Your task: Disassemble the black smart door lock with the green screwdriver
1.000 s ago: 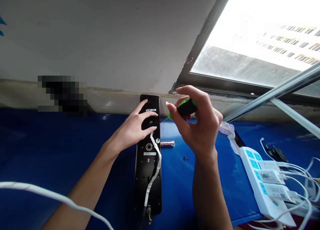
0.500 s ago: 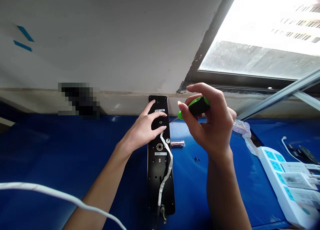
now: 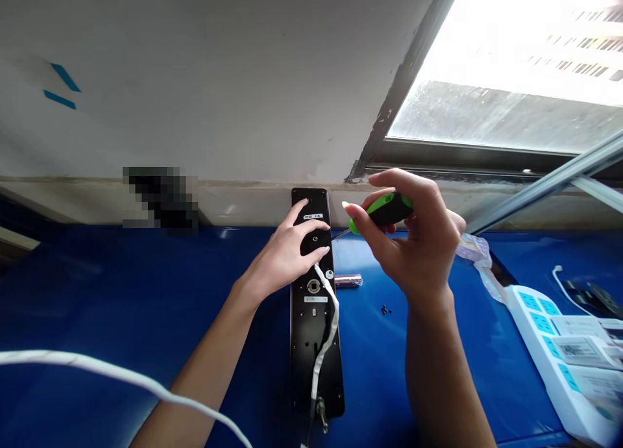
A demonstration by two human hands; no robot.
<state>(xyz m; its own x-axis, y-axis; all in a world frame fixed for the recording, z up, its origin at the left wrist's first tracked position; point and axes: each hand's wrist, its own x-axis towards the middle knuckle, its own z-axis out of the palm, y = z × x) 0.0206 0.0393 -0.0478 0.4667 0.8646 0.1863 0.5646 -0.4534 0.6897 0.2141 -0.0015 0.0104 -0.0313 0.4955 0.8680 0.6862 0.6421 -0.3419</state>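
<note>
A long black panel (image 3: 304, 331) with small holes and white labels lies on the blue table (image 3: 204, 292), its far end by the wall. My left hand (image 3: 287, 256) rests on its upper part, thumb and fingers spread. In my right hand (image 3: 413, 234) is a green and black screwdriver (image 3: 389, 212), pointing left, its thin tip at the panel's right edge by my left fingertips. A white wrapped cable (image 3: 332, 311) runs down the panel to a metal piece (image 3: 322, 415) at the near end.
Small dark screws (image 3: 386, 310) and a pinkish cylinder (image 3: 348, 280) lie right of the panel. Farther right are a white power strip (image 3: 540, 350) with plugs and a metal bar (image 3: 545, 182). A white cable (image 3: 121, 383) crosses the lower left.
The whole view has shifted slightly, so panel and hands appear a little farther right. My hands keep nearly the same pose, the screwdriver still at the panel's edge.
</note>
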